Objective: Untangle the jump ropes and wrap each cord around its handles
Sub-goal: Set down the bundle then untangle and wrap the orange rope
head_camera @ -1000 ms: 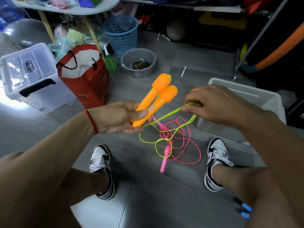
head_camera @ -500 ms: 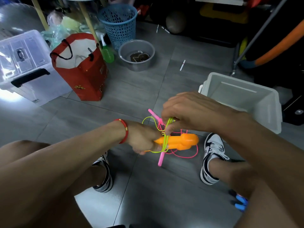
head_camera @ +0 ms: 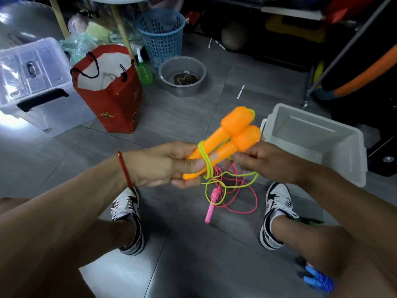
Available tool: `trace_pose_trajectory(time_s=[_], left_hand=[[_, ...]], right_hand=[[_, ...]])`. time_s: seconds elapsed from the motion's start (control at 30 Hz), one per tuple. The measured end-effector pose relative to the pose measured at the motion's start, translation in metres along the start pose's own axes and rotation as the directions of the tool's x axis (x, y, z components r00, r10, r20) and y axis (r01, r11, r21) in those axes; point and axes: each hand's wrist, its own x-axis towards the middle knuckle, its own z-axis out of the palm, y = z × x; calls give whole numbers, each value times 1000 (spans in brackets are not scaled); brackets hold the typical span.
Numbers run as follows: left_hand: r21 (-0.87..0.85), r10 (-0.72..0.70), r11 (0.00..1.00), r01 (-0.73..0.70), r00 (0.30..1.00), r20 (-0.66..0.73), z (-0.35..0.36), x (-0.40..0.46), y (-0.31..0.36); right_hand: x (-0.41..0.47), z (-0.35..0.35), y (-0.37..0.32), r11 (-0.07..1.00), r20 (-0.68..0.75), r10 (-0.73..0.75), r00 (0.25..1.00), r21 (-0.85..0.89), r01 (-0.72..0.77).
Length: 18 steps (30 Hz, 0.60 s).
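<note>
We see the left hand clenched around the thin near ends of the two orange handles, which lie side by side and point up and to the far right, their thick heads above the hands. A few turns of the yellow-green cord circle both handles just beyond the left grip. The right hand sits just right of the handles, under their thick ends, its fingers curled and pinching the cord; the exact contact is partly hidden by the handles. From there the cord droops in loose loops toward the floor.

On the floor between the two sneakers, the pink jump rope lies in a loose tangle, with one pink handle pointing toward us; a yellow-green loop hangs in front of that handle.

To the far left stand a red paper bag and a clear lidded storage box; beyond them, a blue mesh basket and a grey bowl. An open white bin sits to the right.
</note>
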Motion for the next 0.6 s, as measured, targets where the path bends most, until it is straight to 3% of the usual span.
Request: trace_pose_trajectory(time_s=[0.07,0.17,0.23,0.33,0.5,0.53,0.6], left_hand=[[-30,31,999,-32,999,-19,-1,-3,-2],[-46,-35,998,30,992,-120,-7,-2,-13],[-36,-73,997,68,982,-175,-7,1,-21],[31,-120,991,132,958,-259,-4,7,-26],[154,-160,960,236,907,-389,-4,16,-31],[180,-170,948,262,896,-411,-4,17,-32],[209,-189,929,306,876,-443,-4,18,-33]], right_hand=[[-4,14,-1,987,22,-36,999,-154,39],[-1,24,-2,944,28,-50,998,-325,56],[-1,32,-6,951,52,-21,998,-307,36],[3,43,-8,991,21,82,996,-103,-79],[8,53,-13,963,-15,263,965,-56,-264],[8,55,-12,953,-39,293,955,-66,-295],[3,56,-13,914,-88,301,949,-258,-314]])
